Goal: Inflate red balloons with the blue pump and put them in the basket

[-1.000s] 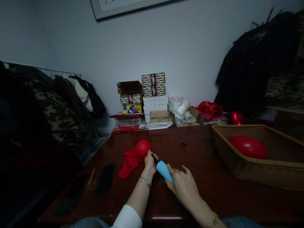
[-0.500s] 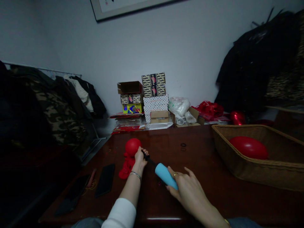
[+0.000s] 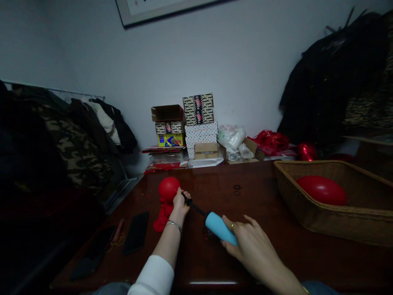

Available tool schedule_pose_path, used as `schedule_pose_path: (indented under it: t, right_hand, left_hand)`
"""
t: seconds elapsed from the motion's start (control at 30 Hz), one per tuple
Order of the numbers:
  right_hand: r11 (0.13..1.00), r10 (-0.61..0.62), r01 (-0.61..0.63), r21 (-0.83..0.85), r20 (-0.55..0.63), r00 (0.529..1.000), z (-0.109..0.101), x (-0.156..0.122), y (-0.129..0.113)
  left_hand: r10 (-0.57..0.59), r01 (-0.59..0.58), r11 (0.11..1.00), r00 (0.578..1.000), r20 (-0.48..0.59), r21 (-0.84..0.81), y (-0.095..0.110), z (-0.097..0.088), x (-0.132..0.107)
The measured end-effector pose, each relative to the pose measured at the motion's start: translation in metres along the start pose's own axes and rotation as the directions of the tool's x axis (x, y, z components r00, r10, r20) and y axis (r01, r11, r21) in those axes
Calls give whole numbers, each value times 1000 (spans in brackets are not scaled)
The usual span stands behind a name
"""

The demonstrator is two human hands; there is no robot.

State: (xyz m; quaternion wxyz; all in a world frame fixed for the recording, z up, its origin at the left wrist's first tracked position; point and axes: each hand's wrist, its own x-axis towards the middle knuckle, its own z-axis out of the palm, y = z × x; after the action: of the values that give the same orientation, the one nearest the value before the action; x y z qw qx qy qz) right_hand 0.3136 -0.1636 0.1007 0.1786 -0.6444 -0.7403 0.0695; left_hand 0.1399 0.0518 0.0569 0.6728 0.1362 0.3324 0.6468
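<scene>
A partly filled red balloon [image 3: 168,188] sits at the far end of a hand pump with a light-blue barrel [image 3: 220,228]. My left hand [image 3: 179,204] is closed around the balloon's neck at the pump's black nozzle end [image 3: 187,200]; the join itself is hidden by my fingers. The rear of the barrel lies in my right hand [image 3: 247,241], with some fingers lifted off and others hidden under it. A black rod [image 3: 198,209] shows between nozzle and barrel. Limp red balloons [image 3: 163,217] lie heaped beside my left wrist.
On the right stands a wicker basket [image 3: 307,209] holding a larger red balloon [image 3: 321,190]. Two dark flat phone-like objects [image 3: 135,232] lie at left near a pinkish stick [image 3: 118,230] and rubber bands. Two small rings [image 3: 236,187] lie mid-table. Stacked boxes [image 3: 201,135] stand behind.
My right hand has drawn the blue barrel back toward the lower right, so more black rod shows. The balloon and my left hand have shifted slightly left.
</scene>
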Motion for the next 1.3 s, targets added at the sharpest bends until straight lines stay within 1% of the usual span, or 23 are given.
schedule_pose_path:
  t: [0.07, 0.17, 0.3, 0.37, 0.47, 0.57, 0.7, 0.8, 0.93, 1.03, 1.17, 1.3]
  right_hand:
    - [1000, 2, -2, -10, -13, 1000, 8, 4, -3]
    - [999, 22, -23, -31, -27, 999, 22, 12, -7]
    - [998, 49, -52, -44, -60, 997, 39, 23, -8]
    - [998, 51, -54, -34, -74, 996, 45, 27, -7]
    - [999, 37, -39, -24, -80, 996, 48, 28, -7]
    - [999, 24, -26, -23, -69, 997, 43, 25, -9]
    - [1000, 23, -23, -9, -25, 999, 29, 19, -10]
    - [1000, 20, -20, 6, 1, 1000, 17, 13, -6]
    - [999, 18, -18, 36, 9, 1000, 3, 4, 0]
    - [999, 9, -8, 53, 0, 1000, -5, -1, 3]
    - [999, 24, -24, 24, -12, 1000, -8, -4, 3]
    - [1000, 23, -23, -11, -6, 1000, 0, 2, -2]
  left_hand:
    - [-10, 10, 1000, 1000, -2, 10, -7, 1, -6]
    - [-51, 51, 998, 999, -5, 47, -24, 3, -16]
    - [-57, 58, 991, 998, -8, 121, -43, 7, -27]
    - [-45, 45, 988, 999, -6, 146, -47, 8, -29]
    - [-32, 33, 987, 999, -8, 155, -45, 7, -28]
    - [-30, 30, 990, 1000, -2, 138, -41, 4, -23]
    - [-44, 45, 995, 999, -6, 86, -35, -1, -13]
    - [-40, 41, 997, 999, -18, 62, -24, -3, -5]
    - [-14, 15, 999, 1000, -17, 45, -5, 0, 2]
    - [-10, 10, 999, 1000, -9, 37, 2, 3, 4]
    - [-12, 12, 1000, 1000, -6, 22, -1, 5, 0]
    - [-43, 43, 999, 999, -17, 21, -17, 4, -9]
